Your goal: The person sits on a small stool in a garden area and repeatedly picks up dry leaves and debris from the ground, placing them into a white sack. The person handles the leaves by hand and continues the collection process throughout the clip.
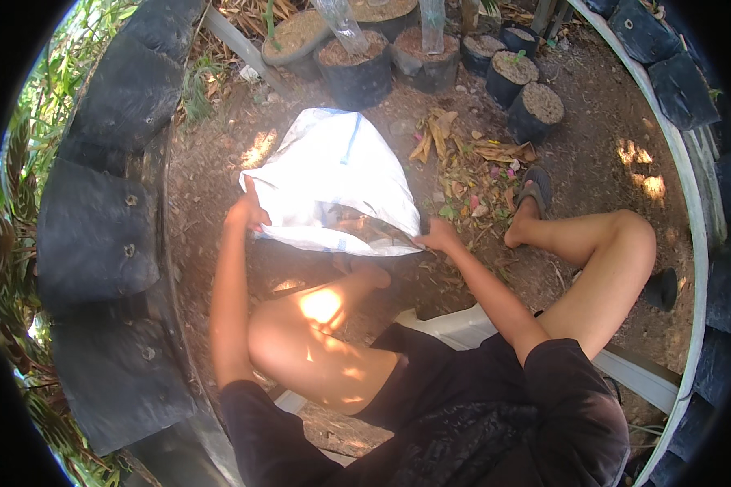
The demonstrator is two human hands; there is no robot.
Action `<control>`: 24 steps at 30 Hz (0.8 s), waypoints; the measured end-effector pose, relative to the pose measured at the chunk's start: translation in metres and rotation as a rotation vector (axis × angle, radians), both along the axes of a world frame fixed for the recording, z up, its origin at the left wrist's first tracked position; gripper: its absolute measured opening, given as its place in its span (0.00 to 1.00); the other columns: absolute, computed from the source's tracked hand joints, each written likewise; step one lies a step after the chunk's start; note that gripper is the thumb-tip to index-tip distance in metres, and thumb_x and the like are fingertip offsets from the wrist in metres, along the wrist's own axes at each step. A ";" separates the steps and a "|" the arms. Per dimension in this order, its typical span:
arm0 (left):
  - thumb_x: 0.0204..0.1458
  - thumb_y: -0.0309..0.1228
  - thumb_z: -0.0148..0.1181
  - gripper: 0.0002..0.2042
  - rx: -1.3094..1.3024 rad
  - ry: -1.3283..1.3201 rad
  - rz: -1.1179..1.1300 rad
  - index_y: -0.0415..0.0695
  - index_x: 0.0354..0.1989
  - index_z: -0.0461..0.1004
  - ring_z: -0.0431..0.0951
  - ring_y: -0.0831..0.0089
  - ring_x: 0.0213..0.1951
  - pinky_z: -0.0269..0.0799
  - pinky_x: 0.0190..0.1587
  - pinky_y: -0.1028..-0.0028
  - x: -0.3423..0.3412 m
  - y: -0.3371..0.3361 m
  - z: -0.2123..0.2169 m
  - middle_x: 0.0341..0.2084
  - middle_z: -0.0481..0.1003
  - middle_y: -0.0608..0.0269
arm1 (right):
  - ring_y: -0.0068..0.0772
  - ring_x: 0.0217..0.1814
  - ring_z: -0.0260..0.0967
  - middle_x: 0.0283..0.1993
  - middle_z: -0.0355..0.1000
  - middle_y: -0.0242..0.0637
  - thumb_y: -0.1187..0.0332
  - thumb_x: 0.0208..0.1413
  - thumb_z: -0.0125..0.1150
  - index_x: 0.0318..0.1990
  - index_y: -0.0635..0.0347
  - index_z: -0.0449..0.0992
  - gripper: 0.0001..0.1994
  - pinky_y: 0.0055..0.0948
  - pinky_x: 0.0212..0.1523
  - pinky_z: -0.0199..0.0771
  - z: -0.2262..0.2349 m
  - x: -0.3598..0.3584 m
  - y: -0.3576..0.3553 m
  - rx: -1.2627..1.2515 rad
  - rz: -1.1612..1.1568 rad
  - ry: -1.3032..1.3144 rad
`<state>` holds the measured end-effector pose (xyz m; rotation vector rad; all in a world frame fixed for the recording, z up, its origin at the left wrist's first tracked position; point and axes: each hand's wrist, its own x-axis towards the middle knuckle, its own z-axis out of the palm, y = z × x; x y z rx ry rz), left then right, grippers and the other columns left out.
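A big white sack (333, 166) with a blue stripe lies on the soil in front of me, its mouth turned toward me. Through the opening I see brown, dry-looking material (365, 226), too shaded to name. My left hand (248, 213) grips the rim at the left corner, fingers over the edge. At the opposite corner my right hand (437, 234) pinches the rim. Between the two hands the mouth is stretched wide.
Black plant pots and bags of soil (356, 77) stand along the far side. Dry leaves and petals (471, 174) litter the ground right of the sack. Black grow bags (97, 231) line the left. A pale curved rail (681, 154) runs down the right. My sandalled foot (532, 199) rests nearby.
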<state>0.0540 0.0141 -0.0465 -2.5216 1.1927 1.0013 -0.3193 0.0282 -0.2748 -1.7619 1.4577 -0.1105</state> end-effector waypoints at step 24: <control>0.33 0.20 0.57 0.32 -0.098 0.042 -0.065 0.43 0.53 0.56 0.75 0.65 0.27 0.75 0.21 0.73 -0.001 -0.018 -0.011 0.35 0.72 0.50 | 0.48 0.56 0.57 0.55 0.55 0.49 0.52 0.23 0.72 0.57 0.53 0.56 0.47 0.44 0.50 0.61 -0.035 -0.056 0.056 0.060 0.390 0.636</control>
